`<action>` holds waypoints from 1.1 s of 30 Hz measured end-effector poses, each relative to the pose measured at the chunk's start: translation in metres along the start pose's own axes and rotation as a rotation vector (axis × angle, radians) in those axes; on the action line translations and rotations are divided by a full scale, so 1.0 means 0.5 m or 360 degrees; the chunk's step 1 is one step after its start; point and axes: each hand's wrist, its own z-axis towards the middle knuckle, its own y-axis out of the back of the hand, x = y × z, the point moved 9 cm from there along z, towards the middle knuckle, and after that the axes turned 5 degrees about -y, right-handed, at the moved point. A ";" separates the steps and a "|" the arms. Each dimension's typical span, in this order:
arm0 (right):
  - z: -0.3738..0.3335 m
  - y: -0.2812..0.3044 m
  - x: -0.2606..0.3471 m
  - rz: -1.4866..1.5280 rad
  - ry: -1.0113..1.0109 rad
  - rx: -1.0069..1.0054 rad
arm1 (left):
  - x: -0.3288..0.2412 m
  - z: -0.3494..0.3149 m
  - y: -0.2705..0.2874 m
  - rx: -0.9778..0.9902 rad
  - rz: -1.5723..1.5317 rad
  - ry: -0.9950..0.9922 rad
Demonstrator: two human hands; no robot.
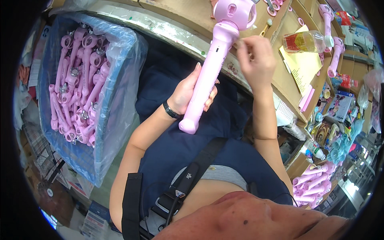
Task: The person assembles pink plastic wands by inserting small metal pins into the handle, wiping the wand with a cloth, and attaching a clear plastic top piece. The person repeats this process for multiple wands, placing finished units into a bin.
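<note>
My left hand (187, 93) is wrapped round the handle of a long pink toy wand (208, 72). The wand slants upward, its rounded foot near my lap and its ring-shaped head over the edge of the workbench (176, 34). A small dark slot shows on the handle's upper part. Beside the wand's neck, on its right, my right hand (258, 60) is closed with fingers curled together. Anything between those fingers is hidden or too small to make out.
A blue crate (106, 116) lined with clear plastic stands at the left, full of similar pink wands (82, 80). On the bench's right lie a bottle of yellowish liquid (305, 41), yellow paper (298, 72) and pink parts. More pink wands (314, 182) are heaped at lower right.
</note>
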 end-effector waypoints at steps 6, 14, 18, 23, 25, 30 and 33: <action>-0.010 -0.067 -0.016 0.1692 -0.0499 0.0470 | -0.011 0.005 -0.014 0.0050 0.0012 0.0004; -0.055 -0.077 0.003 0.1587 -0.0276 0.0449 | -0.124 0.008 -0.035 -0.0402 0.1682 -0.0994; -0.114 -0.087 -0.035 0.1678 -0.0526 0.0392 | -0.101 -0.018 -0.063 -0.0037 0.1544 -0.1208; -0.137 -0.067 -0.088 0.2048 -0.0712 0.0105 | 0.044 -0.039 -0.042 0.0618 0.0146 0.0144; -0.141 -0.056 -0.098 0.1872 -0.0751 0.0120 | 0.039 -0.030 -0.008 0.0416 0.0492 0.0006; -0.158 0.058 -0.111 0.0716 -0.0469 -0.0189 | -0.002 -0.015 0.022 0.0003 0.1095 -0.0514; -0.188 0.117 -0.080 -0.0427 -0.0004 -0.0330 | 0.002 -0.019 0.017 0.0052 0.1012 -0.0418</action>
